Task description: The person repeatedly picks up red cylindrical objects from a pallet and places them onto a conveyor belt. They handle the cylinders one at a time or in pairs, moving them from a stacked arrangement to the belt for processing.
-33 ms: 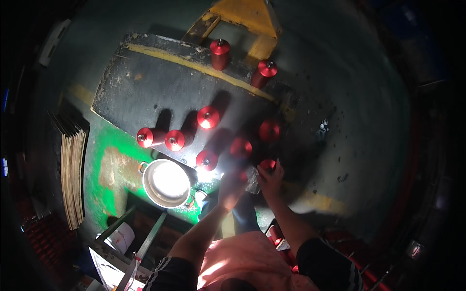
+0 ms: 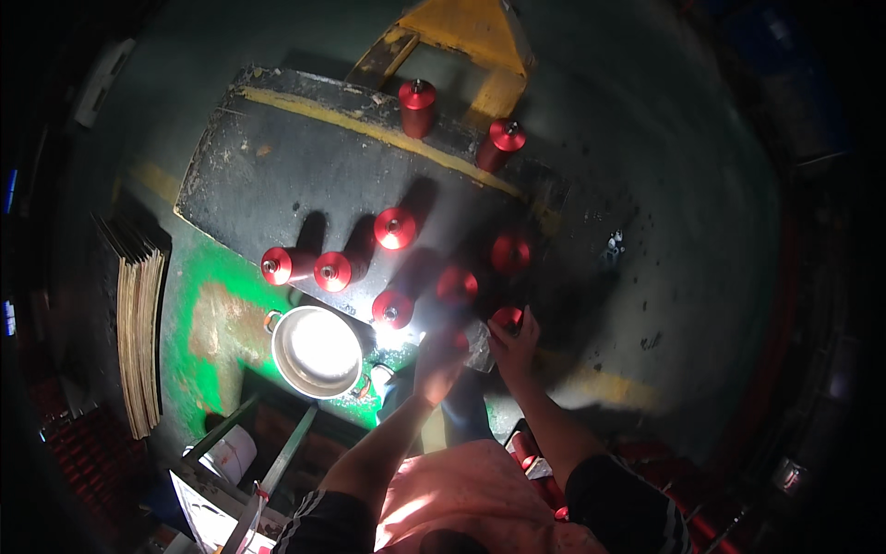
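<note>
Several red metal cylinders with rounded shoulders and small central fittings on top stand upright on a dark board [image 2: 249, 166]. My right hand [image 2: 519, 349] grips the top of one red cylinder [image 2: 506, 319] at the board's near right, thumb and fingers on either side. To its left, my left hand [image 2: 437, 367] is closed about another red cylinder [image 2: 450, 342]; shadow and glare blur its fingers. Just beyond the hands stand a red cylinder [image 2: 456, 285] and one in shadow [image 2: 510, 251]. Another red cylinder [image 2: 392, 309] is left of my left hand.
A two-handled metal pot [image 2: 317, 351] sits on the green floor at the near left, brightly lit inside. A yellow forked frame [image 2: 471, 32] lies beyond the board. Stacked flat sheets [image 2: 138, 342] stand far left, and a metal-framed rack [image 2: 286, 452] stands at the lower left.
</note>
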Action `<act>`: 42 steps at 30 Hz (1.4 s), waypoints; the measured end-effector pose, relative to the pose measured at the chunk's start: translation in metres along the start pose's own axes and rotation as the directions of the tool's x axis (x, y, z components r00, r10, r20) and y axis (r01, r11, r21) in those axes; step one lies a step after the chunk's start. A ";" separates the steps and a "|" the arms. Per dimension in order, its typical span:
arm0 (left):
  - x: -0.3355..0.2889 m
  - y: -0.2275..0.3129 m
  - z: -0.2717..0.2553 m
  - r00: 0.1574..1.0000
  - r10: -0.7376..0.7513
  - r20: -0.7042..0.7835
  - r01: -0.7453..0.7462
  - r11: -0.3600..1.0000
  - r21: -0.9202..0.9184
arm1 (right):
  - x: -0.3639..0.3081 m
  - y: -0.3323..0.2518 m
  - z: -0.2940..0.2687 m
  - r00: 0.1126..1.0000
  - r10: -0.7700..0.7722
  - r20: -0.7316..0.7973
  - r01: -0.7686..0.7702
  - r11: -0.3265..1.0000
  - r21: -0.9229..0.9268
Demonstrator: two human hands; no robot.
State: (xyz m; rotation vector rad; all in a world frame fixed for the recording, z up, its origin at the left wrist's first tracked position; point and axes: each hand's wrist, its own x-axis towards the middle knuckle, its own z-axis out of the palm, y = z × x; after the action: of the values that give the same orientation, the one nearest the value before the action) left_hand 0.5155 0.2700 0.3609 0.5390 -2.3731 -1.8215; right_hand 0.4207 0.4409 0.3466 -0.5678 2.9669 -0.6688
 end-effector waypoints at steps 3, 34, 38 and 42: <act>-0.003 0.011 -0.010 0.999 0.044 0.029 -0.046 0.997 0.067 | 0.016 -0.003 -0.022 0.998 -0.065 -0.023 0.066 0.997 0.037; 0.500 -0.025 -0.104 0.936 0.351 -0.034 -0.268 0.772 0.576 | 0.397 -0.015 0.070 0.969 -0.018 -0.246 0.016 1.000 -0.009; 0.455 -0.001 -0.145 0.916 0.375 -0.142 -0.277 0.849 0.450 | 0.397 -0.005 0.064 0.970 -0.074 -0.233 0.076 0.997 0.002; 0.355 0.046 -0.225 0.904 0.351 -0.243 -0.329 0.936 0.128 | 0.382 0.007 0.032 0.981 -0.017 -0.191 0.051 0.984 0.173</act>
State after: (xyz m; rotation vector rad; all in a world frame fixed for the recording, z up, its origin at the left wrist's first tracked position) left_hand 0.2407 -0.0455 0.4206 0.3218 -2.2042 -1.4113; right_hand 0.0663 0.2951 0.3277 -0.5722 3.0293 -1.0328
